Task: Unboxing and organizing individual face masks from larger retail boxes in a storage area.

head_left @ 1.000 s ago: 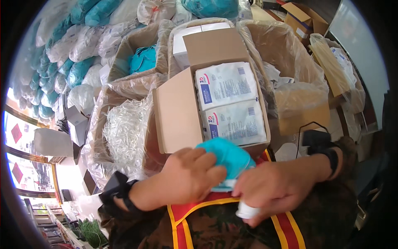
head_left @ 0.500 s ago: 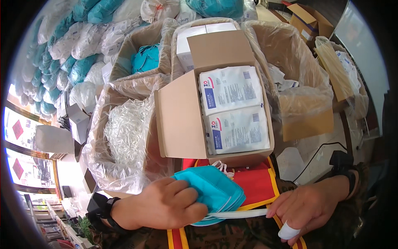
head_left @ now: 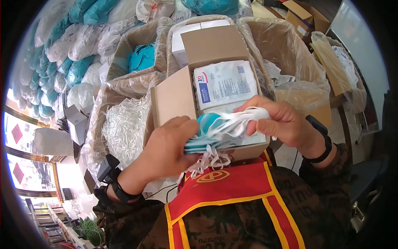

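A stack of teal face masks [head_left: 203, 128] is gripped at its left side by my left hand [head_left: 168, 143], fingers closed around it. My right hand [head_left: 277, 122] pinches a bunch of white ear loops [head_left: 244, 118] drawn out from the stack's right side. More loops dangle below the masks. Both hands are over the near part of an open cardboard box [head_left: 176, 93] that holds white printed packs; the far pack [head_left: 224, 85] shows fully, while the near one is mostly covered by my hands and the masks.
Left of the box stands a plastic-lined carton of white elastic loops [head_left: 126, 122]. Behind it is a carton with teal masks [head_left: 141, 57]. To the right is a lined carton [head_left: 286, 45] with a few white packs. Filled bags [head_left: 78, 45] pile up at the far left.
Both hands have risen from my lap to above the box's near side, bringing the mask stack. My right hand went from one stretched white strap to a gathered bunch of loops.
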A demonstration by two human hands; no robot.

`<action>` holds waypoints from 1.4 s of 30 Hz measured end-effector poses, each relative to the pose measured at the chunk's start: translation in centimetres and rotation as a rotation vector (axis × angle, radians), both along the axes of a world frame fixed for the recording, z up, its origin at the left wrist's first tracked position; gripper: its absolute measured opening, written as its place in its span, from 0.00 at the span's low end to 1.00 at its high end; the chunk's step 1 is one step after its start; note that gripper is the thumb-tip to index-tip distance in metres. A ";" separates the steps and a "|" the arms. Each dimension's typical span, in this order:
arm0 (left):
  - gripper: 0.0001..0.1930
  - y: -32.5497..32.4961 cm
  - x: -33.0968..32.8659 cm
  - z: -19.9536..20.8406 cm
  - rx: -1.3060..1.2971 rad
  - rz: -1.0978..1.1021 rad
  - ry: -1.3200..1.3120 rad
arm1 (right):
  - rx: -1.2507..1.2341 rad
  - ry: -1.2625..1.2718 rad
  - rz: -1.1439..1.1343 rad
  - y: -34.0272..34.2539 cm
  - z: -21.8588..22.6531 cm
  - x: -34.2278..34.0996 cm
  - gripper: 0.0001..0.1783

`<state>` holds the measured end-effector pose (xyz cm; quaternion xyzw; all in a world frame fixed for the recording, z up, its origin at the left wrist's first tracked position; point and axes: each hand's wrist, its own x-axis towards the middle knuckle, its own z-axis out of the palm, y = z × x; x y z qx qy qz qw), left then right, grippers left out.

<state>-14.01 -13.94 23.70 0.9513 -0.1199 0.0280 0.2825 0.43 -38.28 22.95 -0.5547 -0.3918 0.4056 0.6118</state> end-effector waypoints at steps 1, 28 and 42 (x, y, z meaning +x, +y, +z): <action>0.18 0.2 0.0 -0.1 -0.045 0.009 0.028 | -0.006 -0.034 -0.007 -0.9 -0.7 0.5 0.09; 0.18 -1.7 -0.9 -4.4 -0.466 0.313 0.206 | 0.056 -0.064 -0.397 -0.5 -4.2 2.8 0.11; 0.21 -2.6 2.9 -3.3 -0.007 0.415 -0.147 | -0.050 0.048 0.013 5.1 -8.7 -1.9 0.19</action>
